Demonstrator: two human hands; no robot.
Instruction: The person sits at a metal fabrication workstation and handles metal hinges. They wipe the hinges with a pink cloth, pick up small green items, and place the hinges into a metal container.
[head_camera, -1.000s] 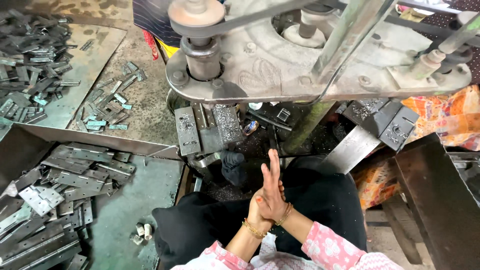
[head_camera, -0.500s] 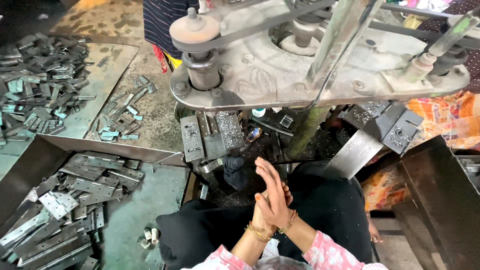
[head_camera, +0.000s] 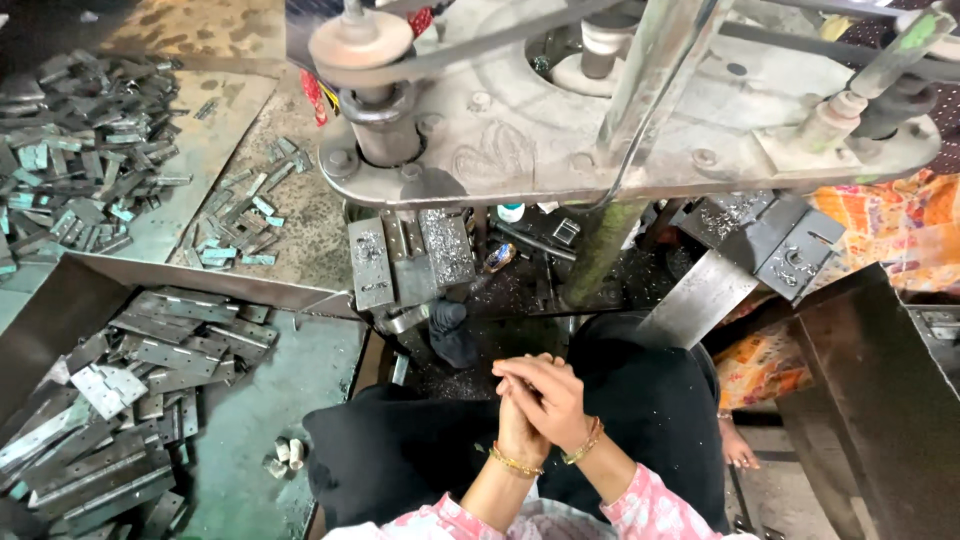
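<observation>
My left hand (head_camera: 517, 425) and my right hand (head_camera: 550, 395) are pressed together over my lap, the right folded across the left, nothing visible between them. Both wrists carry gold bangles and the sleeves are pink and patterned. I sit in black clothing just in front of a grey metal press machine (head_camera: 560, 130). Its work block (head_camera: 410, 260), with dies and metal shavings, lies a short way beyond my hands.
A metal tray (head_camera: 270, 400) at my left holds several grey hinges (head_camera: 150, 360). More hinge pieces (head_camera: 80, 170) lie heaped on a sheet at the far left. A dark metal bin (head_camera: 880, 400) stands at my right, orange patterned cloth (head_camera: 900, 230) behind it.
My hands, raised with fingers pointing up, have sunk and folded over each other. The view has shifted slightly, showing more of the left tray.
</observation>
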